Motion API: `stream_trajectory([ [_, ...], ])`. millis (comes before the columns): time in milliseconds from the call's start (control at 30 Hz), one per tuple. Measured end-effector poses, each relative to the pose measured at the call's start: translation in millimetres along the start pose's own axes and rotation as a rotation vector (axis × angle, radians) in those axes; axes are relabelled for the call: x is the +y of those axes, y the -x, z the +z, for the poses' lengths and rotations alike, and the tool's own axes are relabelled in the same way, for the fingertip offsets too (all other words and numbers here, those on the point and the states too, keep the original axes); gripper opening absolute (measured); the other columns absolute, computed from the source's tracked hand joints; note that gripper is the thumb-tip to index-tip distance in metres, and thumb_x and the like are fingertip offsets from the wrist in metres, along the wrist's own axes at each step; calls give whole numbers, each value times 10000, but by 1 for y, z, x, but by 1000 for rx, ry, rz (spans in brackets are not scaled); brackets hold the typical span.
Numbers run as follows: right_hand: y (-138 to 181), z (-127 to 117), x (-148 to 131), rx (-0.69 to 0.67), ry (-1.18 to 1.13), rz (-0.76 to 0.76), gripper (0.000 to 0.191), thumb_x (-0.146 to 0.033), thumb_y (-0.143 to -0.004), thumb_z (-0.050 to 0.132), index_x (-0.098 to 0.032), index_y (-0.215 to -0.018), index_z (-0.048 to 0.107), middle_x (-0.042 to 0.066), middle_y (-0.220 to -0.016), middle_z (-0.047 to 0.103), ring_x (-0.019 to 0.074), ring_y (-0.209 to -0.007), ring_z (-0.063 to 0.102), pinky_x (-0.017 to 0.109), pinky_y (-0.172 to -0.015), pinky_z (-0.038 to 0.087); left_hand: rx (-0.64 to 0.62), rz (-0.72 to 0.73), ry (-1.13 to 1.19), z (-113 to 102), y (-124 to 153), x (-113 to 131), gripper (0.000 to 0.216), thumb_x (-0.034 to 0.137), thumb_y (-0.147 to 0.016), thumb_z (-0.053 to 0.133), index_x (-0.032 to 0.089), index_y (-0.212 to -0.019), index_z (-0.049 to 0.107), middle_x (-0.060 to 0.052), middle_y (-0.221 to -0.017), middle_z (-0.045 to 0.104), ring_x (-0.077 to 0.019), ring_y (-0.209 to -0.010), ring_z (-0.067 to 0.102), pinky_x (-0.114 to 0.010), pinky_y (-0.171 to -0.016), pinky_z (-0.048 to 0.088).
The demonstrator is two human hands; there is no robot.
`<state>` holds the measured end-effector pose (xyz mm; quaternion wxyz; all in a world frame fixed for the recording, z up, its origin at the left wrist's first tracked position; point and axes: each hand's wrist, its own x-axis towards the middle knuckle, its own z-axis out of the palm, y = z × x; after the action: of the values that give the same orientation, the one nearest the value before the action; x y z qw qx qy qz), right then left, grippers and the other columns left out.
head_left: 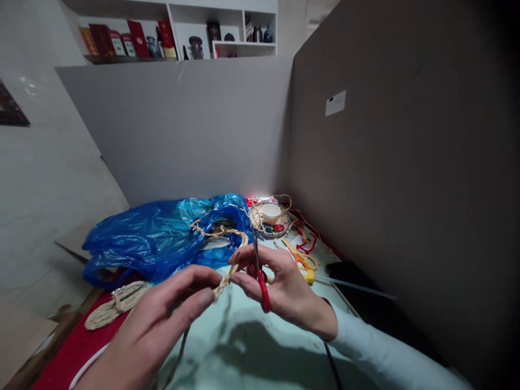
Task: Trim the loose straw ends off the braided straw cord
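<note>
My left hand (pixel 162 319) pinches a braided straw rope (pixel 222 284) between thumb and fingers. My right hand (pixel 280 287) is closed round red-handled scissors (pixel 260 276), blades pointing up, and its fingertips also touch the rope's upper end. The rope loops upward toward a blue plastic bag (pixel 162 233) behind the hands. Both hands hover over a pale green mat (pixel 252 346).
A woven straw piece (pixel 117 303) lies on a red cloth (pixel 77 346) at left. Yellow-handled scissors (pixel 303 260), a small white cup (pixel 271 211) in a straw coil and red cord (pixel 309 241) sit at back right. Grey partition walls (pixel 385 162) enclose the desk.
</note>
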<state>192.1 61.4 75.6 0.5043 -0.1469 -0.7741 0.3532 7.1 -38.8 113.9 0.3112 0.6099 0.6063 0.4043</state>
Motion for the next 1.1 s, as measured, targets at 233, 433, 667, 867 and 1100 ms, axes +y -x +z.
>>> stream_trajectory([
  [233,-3,-5,0,-22,97,-2,166,-220,-868,658,-180,-1021,608,5,-829,686,88,-606,564,201,-588,468,-205,-186,515,21,-32,-9,214,369,-826,704,181,-730,674,29,-631,671,-84,-531,551,-171,-542,428],
  [433,-9,-21,4,-154,378,79,123,-289,-877,639,-184,-826,599,-26,-668,591,103,-580,501,234,-567,383,-15,-123,416,14,-32,-18,207,410,-790,720,204,-767,720,28,-643,715,-80,-448,550,-179,-476,435],
  [667,-5,-20,-3,-304,828,-80,245,-373,-833,665,-187,-747,531,-13,-709,575,132,-623,455,297,-560,264,324,-126,255,28,-27,-10,226,378,-710,696,245,-887,743,85,-450,635,-127,-441,591,-205,-495,477],
  [867,-4,-19,-5,-338,939,-90,240,-396,-856,644,-198,-774,537,-14,-730,599,146,-630,478,326,-573,253,385,-43,163,35,-27,-12,151,359,-693,688,294,-783,790,88,-443,638,-129,-431,596,-212,-507,493],
  [1100,-1,-12,-6,-380,987,-188,201,-369,-864,630,-192,-799,561,-2,-727,605,160,-623,484,341,-574,258,406,-25,87,36,-26,-14,102,341,-643,729,338,-718,798,91,-406,638,-146,-422,594,-222,-547,522],
])
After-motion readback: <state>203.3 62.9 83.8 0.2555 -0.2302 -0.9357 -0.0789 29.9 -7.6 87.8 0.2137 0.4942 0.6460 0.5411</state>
